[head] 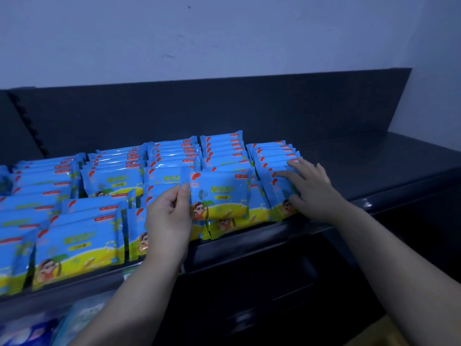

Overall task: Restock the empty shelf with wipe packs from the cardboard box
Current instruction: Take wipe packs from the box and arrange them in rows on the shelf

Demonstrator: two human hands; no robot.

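Rows of blue and yellow wipe packs (79, 243) stand on the dark shelf (249, 238), filling its left and middle. My left hand (169, 221) pinches the left edge of one wipe pack (220, 196), held upright just above the front of the middle rows. My right hand (311, 188) lies with spread, straight fingers on the rightmost row of packs (272, 158), pressing against its right side. The cardboard box is hardly visible; only a tan corner (389, 330) shows at the bottom right.
The right end of the shelf (374, 156) is bare dark surface. A dark back panel (199, 108) rises behind the packs, with a pale wall above. Other packaged goods (37, 330) sit on the lower shelf at bottom left.
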